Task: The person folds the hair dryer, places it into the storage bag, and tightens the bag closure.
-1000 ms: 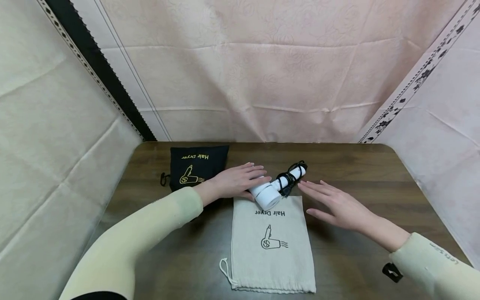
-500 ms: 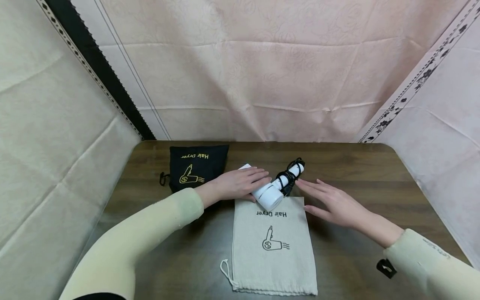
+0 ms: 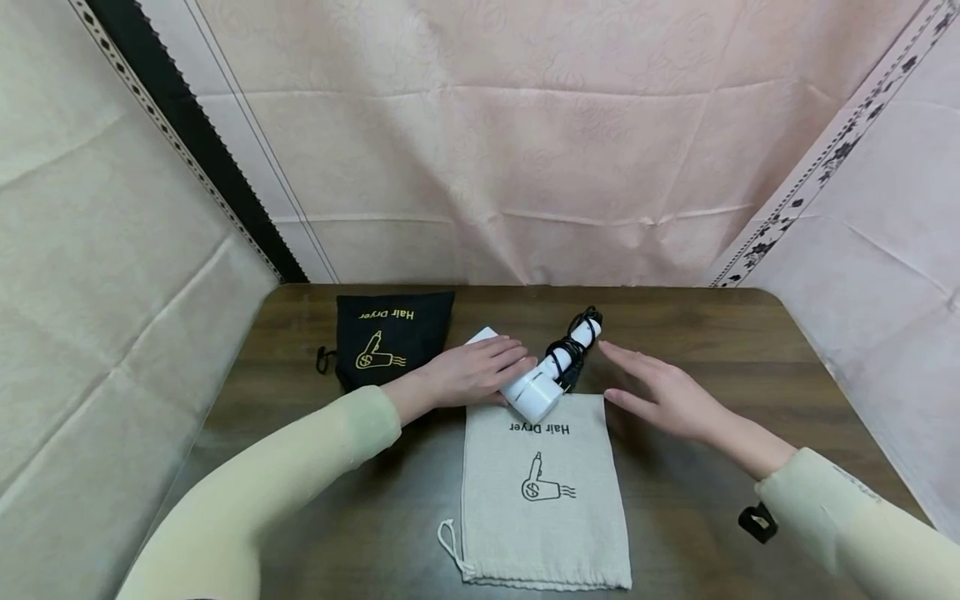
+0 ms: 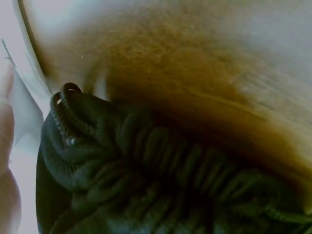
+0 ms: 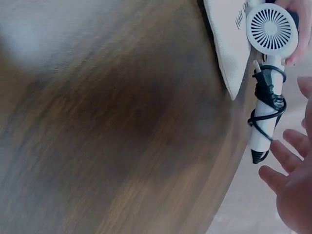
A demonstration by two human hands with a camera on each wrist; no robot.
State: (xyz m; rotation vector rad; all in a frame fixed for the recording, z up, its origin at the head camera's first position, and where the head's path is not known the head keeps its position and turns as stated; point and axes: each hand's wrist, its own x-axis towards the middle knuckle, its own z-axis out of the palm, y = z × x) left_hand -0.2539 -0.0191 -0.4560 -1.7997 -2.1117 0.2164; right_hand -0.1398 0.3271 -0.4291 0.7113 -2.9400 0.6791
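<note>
A white hair dryer with a black cord wound round its handle lies across the top edge of a cream drawstring bag. My left hand grips its barrel from above, hiding the middle of it. To the right, my right hand has its fingers extended, the fingertips close to the handle's end; contact cannot be told. In the right wrist view, the dryer's round vent and cord plug show. A black drawstring bag lies left of the dryer; its gathered mouth fills the left wrist view.
A brown wooden table carries everything. Pale cloth hangs behind its far edge, with more cloth at both sides. A white cord loop sticks out at the cream bag's near left corner.
The dryer has turned slightly, its handle end shifting away and a little left. My right hand has moved a little further from me. The left hand stays on the barrel.
</note>
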